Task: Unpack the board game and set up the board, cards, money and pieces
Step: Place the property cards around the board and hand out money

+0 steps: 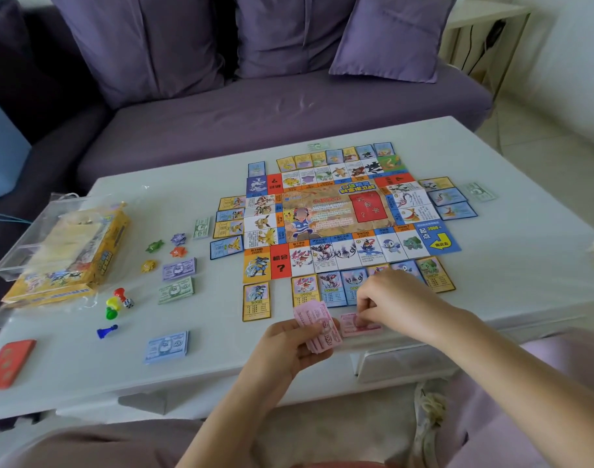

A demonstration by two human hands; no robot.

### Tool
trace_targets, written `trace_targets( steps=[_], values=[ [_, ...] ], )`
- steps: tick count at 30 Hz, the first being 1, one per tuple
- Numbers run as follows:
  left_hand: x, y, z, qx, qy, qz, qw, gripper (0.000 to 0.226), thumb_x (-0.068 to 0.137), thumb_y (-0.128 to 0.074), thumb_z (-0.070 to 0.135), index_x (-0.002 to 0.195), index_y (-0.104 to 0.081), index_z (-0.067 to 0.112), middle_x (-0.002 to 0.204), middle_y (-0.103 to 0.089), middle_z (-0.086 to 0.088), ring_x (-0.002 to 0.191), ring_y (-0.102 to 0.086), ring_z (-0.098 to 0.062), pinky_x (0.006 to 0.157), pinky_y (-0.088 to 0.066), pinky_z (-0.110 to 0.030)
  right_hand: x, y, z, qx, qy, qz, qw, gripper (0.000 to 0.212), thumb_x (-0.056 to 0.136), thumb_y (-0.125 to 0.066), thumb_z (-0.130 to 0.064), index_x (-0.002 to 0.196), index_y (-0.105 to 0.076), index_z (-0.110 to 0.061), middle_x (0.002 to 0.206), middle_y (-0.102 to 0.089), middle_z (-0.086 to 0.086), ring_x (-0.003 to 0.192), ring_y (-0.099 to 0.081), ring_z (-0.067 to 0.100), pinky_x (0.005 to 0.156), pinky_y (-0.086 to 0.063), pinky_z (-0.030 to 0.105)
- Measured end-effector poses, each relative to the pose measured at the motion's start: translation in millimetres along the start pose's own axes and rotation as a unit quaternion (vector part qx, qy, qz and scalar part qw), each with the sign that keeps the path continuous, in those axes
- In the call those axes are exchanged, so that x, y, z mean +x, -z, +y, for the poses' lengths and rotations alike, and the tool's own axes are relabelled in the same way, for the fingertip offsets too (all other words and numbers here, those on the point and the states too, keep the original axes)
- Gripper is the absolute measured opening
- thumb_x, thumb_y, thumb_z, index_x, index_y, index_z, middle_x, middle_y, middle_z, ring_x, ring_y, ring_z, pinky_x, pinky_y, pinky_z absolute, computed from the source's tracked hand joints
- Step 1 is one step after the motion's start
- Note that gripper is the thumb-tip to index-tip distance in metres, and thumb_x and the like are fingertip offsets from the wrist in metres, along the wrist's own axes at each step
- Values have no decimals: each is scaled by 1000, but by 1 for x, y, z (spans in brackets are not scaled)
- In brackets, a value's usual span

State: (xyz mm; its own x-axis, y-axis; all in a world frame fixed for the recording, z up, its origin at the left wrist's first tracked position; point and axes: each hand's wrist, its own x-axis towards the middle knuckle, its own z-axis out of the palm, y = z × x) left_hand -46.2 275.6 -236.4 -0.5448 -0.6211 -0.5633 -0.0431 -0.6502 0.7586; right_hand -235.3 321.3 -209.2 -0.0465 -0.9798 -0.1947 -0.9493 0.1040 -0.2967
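Board (336, 214) covers white table (424, 140) before purple sofa (255, 116); left hand (288, 346) grips pink notes (317, 329), right hand (393, 298) pinches one pink note (351, 324).

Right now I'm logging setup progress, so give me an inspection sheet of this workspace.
Surface: white table, board and loose parts spread across it.
Job's things: board unfolded flat, property cards laid around its edges; money stacks left of it; pawns and die grouped; star tokens nearby; red card deck at the near left corner.
Clutter: yellow game box with clear plastic packaging on the left.
Hands: left hand holds a fan of pink notes; right hand pinches one pink note lying on the table.
Cables: dark cords by the white shelf, far right.
Surroundings: purple sofa with cushions behind the table.
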Motion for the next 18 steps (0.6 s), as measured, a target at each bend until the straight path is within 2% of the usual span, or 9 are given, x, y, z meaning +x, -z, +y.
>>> trace_targets(
  steps=[4,8,11,12,15,18],
  values=[
    [0,1,1,-4,7,-5,1000,21,93,-50,1,109,-60,-9,104,-71,-19,95,-68,-29,77,-58,-32,0,3,-3,-22,3,4,1000,15,85,-68,-32,86,-71,-18,80,-65,-10,72,-54,6,69,-42,21],
    [-1,2,4,-14,19,-12,1000,23,92,-52,2,111,-60,-9,106,-69,-21,98,-68,-31,79,-58,-34,-1,6,-4,-49,7,10,999,24,85,-66,-38,102,-62,-21,81,-54,-14,75,-48,8,61,-35,22],
    [-2,3,5,-22,24,-16,999,24,92,-52,1,112,-59,-10,107,-69,-22,101,-66,-33,79,-58,-35,-4,6,-3,-104,21,24,994,22,88,-62,-41,94,-48,-25,94,-55,-11,77,-46,9,59,-30,23],
    [-2,3,5,-26,25,-17,999,24,92,-51,1,112,-59,-10,108,-68,-23,103,-66,-34,79,-58,-35,-5,5,-3,-108,25,32,993,22,88,-62,-40,90,-45,-25,92,-55,-11,75,-46,9,57,-28,22],
    [-2,4,4,-40,29,-23,999,24,92,-50,-1,112,-58,-11,108,-68,-25,106,-64,-36,80,-58,-37,-8,4,-4,-81,21,32,996,25,88,-63,-38,76,-42,-29,69,-47,-13,58,-40,1,49,-23,15],
    [-1,6,4,-44,28,-30,998,25,92,-49,-1,113,-58,-12,108,-67,-25,107,-63,-37,81,-58,-37,-8,10,-3,15,4,42,999,32,84,-67,-41,67,-43,-30,54,-44,-11,45,-38,2,45,-28,14]
  ],
)
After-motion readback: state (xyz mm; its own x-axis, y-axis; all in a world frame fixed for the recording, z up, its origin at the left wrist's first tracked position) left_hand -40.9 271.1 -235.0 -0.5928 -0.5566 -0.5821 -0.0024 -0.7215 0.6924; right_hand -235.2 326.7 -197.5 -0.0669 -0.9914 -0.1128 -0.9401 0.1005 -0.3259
